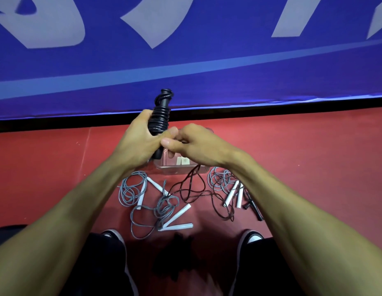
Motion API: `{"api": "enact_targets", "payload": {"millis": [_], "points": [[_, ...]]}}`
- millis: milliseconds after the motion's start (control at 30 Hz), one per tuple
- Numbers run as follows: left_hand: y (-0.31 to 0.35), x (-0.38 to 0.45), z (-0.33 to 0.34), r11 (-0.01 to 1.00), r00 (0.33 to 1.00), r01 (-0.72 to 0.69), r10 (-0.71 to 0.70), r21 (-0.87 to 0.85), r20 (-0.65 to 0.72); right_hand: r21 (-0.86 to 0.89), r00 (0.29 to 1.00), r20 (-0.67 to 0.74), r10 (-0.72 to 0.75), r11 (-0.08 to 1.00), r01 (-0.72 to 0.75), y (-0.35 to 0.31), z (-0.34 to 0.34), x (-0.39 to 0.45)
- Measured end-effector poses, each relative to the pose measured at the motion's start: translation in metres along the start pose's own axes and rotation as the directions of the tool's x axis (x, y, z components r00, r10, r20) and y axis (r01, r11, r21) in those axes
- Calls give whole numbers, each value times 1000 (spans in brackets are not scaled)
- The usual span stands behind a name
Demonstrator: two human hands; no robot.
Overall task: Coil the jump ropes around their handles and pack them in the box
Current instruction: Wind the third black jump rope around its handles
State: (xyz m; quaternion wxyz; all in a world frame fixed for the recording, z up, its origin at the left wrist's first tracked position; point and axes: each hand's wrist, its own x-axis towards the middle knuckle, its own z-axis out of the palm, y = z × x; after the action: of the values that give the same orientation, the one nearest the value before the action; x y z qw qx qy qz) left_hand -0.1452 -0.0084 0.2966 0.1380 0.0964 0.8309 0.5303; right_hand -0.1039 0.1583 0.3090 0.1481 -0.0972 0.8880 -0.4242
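Left hand (136,139) wraps around the black handles (159,116), held upright out in front, with a tight stack of black cord turns sitting above the fist and a small knot of loops at the very top. Right hand (192,144) is right up against it, fingers curled and pinching the black jump rope (194,189) just beside the handles, feeding the next turn. From that pinch the loose tail of the cord drops down to the red floor (57,167), where it lies in a few slack loops between the other ropes. So this one looks well under way, but a good stretch of cord is left to wind.

Just below the hands sits the clear plastic box (179,167), mostly hidden behind them; from what shows of it, I cannot tell whether anything is packed inside. A small pale label is visible through its wall.

On the floor, the rest wait uncoiled. To the left, a grey jump rope (130,189) with white handles (155,185) lies in a loose pile. Nearer the feet, a second grey rope (155,212) tangles around another pair of white handles (177,218). To the right, a third grey bundle (220,180) with white handles (233,193), and beside it another black handle (253,207) on the floor.

By my count at least three ropes untouched, maybe four, and one in hand, so the task looks to be in its early part. Black shoes (249,237) frame the bottom, a blue banner (185,60) behind.
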Motion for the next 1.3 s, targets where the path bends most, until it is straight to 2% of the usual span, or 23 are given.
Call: {"api": "enact_targets", "payload": {"millis": [167,333,533,633,733,867,1033,1167,1300], "points": [[7,-3,4,982,1000,16,-10,-189,30,-21,984,-157,-80,997,77,6,3,6],[13,-4,9,887,992,116,-86,-448,87,-132,974,-216,-65,991,37,12,4,9],[8,-6,3,954,997,-36,53,-299,49,-188,962,-263,72,974,-125,17,1,7],[7,-7,5,971,999,-45,40,-237,-24,-288,953,-249,169,927,-240,14,2,1],[10,-10,7,957,999,-27,12,-288,-52,-337,938,-281,204,894,-295,5,5,-3],[6,-6,12,972,998,-35,20,-232,-64,-293,939,-295,177,918,-265,1,10,0],[0,2,8,978,986,-30,-4,-207,-165,-123,977,-149,153,977,-172,3,3,4],[-2,5,8,957,993,49,-77,-287,-89,-64,979,-32,201,977,-203,6,-4,1],[-9,8,5,932,999,46,-48,-359,1,-36,992,-76,98,994,-101,4,-4,0]]}}
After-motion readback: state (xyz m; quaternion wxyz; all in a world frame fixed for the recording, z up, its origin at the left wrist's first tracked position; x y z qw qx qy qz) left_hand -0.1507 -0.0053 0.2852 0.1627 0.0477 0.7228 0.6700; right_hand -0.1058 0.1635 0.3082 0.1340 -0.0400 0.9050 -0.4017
